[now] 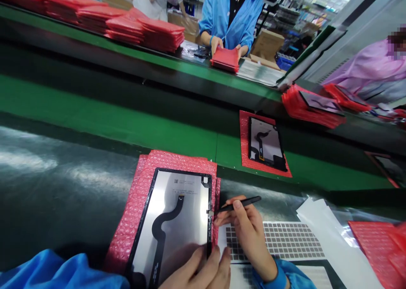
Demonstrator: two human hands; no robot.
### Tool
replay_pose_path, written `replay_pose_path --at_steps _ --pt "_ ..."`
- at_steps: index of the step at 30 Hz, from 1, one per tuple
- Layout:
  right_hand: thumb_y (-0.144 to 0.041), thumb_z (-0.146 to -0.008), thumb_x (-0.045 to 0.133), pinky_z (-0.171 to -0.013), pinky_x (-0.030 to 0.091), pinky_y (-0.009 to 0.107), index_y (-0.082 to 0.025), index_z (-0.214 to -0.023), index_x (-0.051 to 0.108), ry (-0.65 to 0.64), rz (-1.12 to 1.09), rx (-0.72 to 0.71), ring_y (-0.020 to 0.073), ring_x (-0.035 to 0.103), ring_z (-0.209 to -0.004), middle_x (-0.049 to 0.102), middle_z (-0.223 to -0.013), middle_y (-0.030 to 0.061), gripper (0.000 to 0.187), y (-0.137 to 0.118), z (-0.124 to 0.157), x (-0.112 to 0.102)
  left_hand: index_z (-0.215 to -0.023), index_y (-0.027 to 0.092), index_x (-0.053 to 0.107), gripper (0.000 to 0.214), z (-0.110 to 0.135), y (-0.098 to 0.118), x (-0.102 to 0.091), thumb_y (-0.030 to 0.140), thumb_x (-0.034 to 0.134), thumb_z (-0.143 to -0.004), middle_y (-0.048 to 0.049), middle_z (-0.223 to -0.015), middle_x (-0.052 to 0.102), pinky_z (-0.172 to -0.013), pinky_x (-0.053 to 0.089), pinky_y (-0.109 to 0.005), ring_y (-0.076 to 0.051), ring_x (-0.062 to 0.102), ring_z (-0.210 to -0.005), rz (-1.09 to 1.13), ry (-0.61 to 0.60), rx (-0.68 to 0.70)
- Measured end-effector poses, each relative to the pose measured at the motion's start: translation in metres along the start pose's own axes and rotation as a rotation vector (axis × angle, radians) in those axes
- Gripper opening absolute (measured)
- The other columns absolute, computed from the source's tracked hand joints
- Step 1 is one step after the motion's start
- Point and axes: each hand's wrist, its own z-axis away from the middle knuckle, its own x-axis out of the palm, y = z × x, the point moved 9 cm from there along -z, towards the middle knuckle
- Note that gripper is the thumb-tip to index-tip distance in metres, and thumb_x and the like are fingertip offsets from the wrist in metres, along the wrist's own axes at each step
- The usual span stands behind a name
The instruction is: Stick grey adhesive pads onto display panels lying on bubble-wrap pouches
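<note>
A tablet screen panel (187,221) lies silver back up on red bubble-wrap pouches (127,225), a black curved flex cable (163,219) across it. My left hand (199,270) rests on the panel's lower right, fingers stretched out and touching its edge. In my right hand (247,225), closed in a pencil-like grip, is a slim black pen-like tool (247,201). Its tip is at the panel's right edge, by a small grey square (209,212). Whether that square touches the tip I cannot tell. Below my right hand is a white sheet with rows of small grey squares (292,240).
Another panel (265,143) lies on a red pouch on the green conveyor belt (95,115). White paper sheets (336,238) and a red pouch (377,246) are at the right. Across the belt, a person in blue (231,18) holds red pouches (226,58) beside tall stacks.
</note>
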Motion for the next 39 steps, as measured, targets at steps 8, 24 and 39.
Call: replay_pose_path --at_steps 8,24,39 --pt "-0.049 -0.097 0.071 -0.064 0.066 0.032 -0.020 -0.096 0.068 -0.087 -0.037 0.030 0.0198 0.078 -0.058 0.082 -0.072 0.0044 0.029 0.004 0.004 0.008 -0.137 0.010 0.054 0.056 0.011 -0.051 0.016 0.053 0.037 -0.107 -0.0098 -0.107 0.071 -0.065 0.057 -0.032 -0.025 0.069 -0.095 0.037 -0.389 -0.273" --pt "-0.048 -0.102 0.065 -0.066 0.065 0.027 -0.020 -0.098 0.065 -0.121 0.038 0.040 0.0189 0.080 -0.062 0.083 -0.072 0.0050 0.028 0.000 0.003 0.013 -0.133 0.012 0.054 0.052 0.009 -0.052 0.016 0.053 0.033 -0.108 -0.0065 -0.102 0.068 -0.061 0.054 -0.033 -0.024 0.067 -0.090 0.044 -0.363 -0.281" --pt "-0.040 -0.104 0.064 -0.067 0.066 0.031 -0.022 -0.100 0.067 -0.123 0.005 0.008 0.0190 0.079 -0.063 0.083 -0.077 0.0037 0.019 0.000 0.005 0.012 -0.140 0.010 0.051 0.056 0.008 -0.050 0.020 0.051 0.030 -0.109 -0.0083 -0.104 0.066 -0.060 0.059 -0.032 -0.025 0.070 -0.090 0.027 -0.438 -0.229"
